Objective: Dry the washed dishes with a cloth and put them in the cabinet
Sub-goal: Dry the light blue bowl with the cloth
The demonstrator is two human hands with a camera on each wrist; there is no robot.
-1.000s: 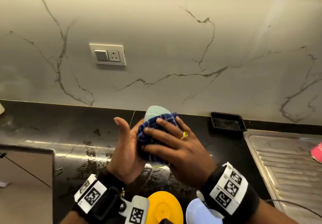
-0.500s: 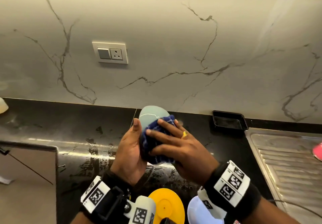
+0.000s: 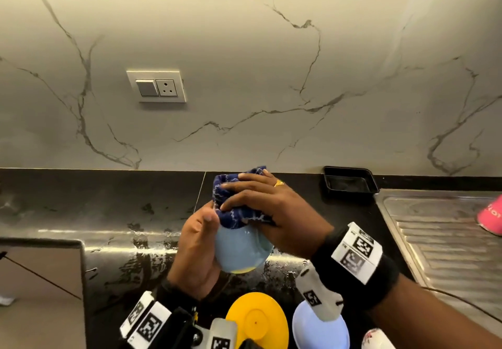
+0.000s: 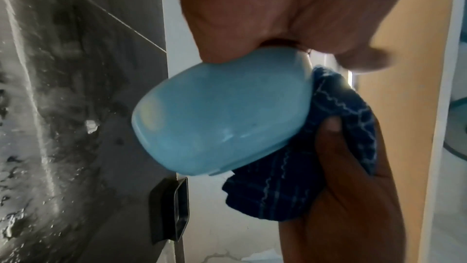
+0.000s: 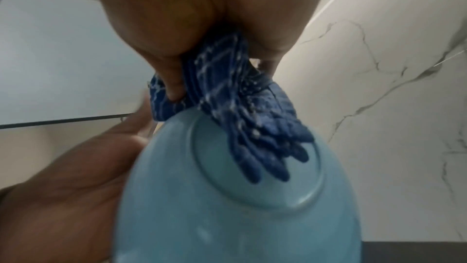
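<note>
A light blue bowl [image 3: 240, 250] [image 4: 222, 111] [image 5: 240, 207] is held above the black counter, its round base turned toward me. My left hand [image 3: 201, 242] grips its left side, thumb on the wall. My right hand [image 3: 260, 204] grips a dark blue checked cloth [image 3: 239, 199] [image 4: 303, 177] [image 5: 240, 111] bunched against the bowl's far side. The bowl's inside is hidden by cloth and hands.
A yellow plate [image 3: 256, 321], a pale lilac dish [image 3: 320, 332] and a white speckled piece [image 3: 377, 339] lie on the wet counter [image 3: 108, 212] near me. A black tray [image 3: 349, 184] stands at the back. A steel drainboard [image 3: 440, 240] with a pink item [image 3: 491, 219] lies right.
The bowl has turned over: its rim was up behind the cloth, now its base faces me and the cloth is on top. Both hands shifted slightly right.
</note>
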